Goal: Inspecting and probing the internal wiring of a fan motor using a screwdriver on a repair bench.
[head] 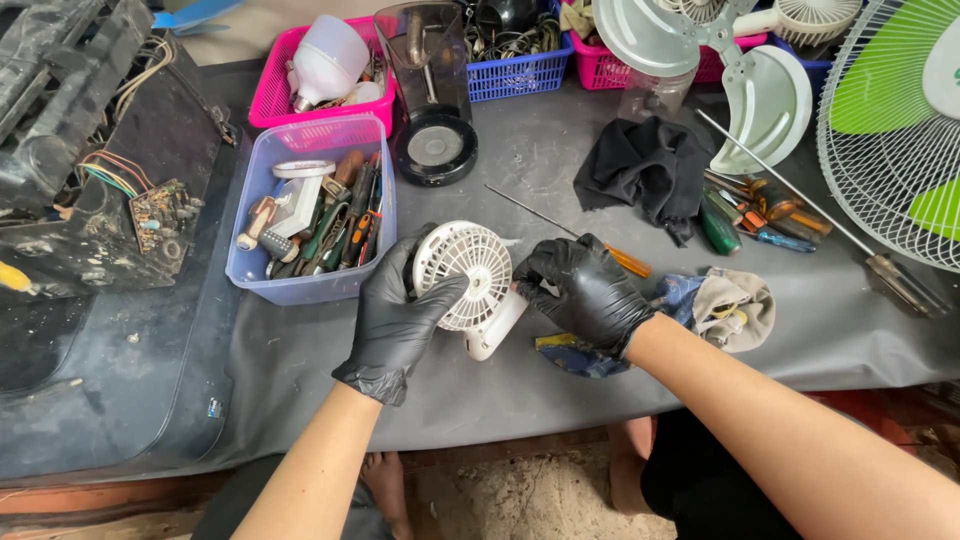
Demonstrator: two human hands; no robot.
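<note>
Table (520, 180): tub (262, 262) holds tools (335, 225)

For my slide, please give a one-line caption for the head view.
Two black-gloved hands, left hand and right hand, hold a small white handheld fan over a grey table beside a clear tool bin.

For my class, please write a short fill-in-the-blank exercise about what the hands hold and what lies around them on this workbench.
1. Both hands, left hand and right hand, wear gloves of the colour ____.
2. Together they hold a small white ____.
3. The clear tub left of the hands is full of hand ____.
4. The folded cloth behind the right hand is ____.

Missing words: black; fan; tools; black
</note>
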